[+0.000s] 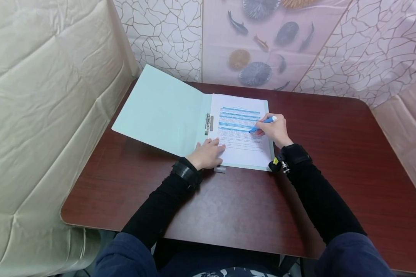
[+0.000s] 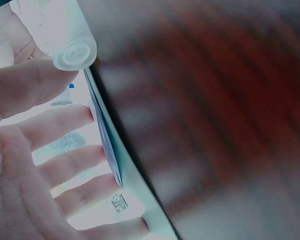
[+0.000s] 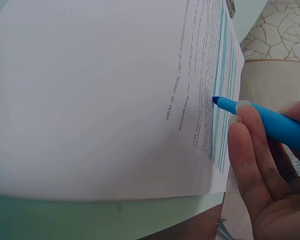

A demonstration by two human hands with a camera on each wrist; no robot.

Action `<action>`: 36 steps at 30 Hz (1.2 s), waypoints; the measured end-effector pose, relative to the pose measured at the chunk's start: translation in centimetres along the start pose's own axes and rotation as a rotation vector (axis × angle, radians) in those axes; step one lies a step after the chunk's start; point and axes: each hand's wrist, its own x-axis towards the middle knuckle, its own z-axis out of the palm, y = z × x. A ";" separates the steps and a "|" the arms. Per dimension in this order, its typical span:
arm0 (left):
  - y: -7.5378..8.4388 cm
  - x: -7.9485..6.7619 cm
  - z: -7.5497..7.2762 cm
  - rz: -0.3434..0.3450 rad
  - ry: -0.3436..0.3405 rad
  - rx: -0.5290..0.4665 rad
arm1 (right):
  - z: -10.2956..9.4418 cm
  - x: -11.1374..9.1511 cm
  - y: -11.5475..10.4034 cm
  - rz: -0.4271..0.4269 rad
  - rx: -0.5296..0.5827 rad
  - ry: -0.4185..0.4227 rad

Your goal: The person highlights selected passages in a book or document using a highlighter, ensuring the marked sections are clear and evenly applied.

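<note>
My right hand (image 1: 275, 129) pinches a blue highlighter (image 3: 275, 122) near its tip. The tip meets a printed sheet (image 1: 240, 154) at the blue-marked lines. Several lines in the upper part carry blue strokes; the lower lines are plain. The sheet lies in an open pale green folder (image 1: 166, 107), beside its metal clip (image 1: 207, 123). My left hand (image 1: 208, 153) rests with spread fingers on the sheet's lower left corner. Close by its thumb is a small translucent cylinder (image 2: 75, 52), also seen at the folder's lower edge; whether the thumb touches it I cannot tell.
The folder lies on a dark red-brown table (image 1: 339, 154), its cover reaching over the left edge. Behind stands a patterned cloth wall (image 1: 166, 34). A pale quilted cover (image 1: 55, 127) hangs at the left.
</note>
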 end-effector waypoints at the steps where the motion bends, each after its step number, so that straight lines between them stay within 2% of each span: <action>1: 0.0 0.0 0.0 -0.001 0.000 0.000 | 0.0 0.0 0.0 0.001 0.000 -0.001; 36: 0.1 -0.3 -0.1 0.008 0.007 -0.001 | -0.5 -0.2 0.4 0.002 -0.013 -0.003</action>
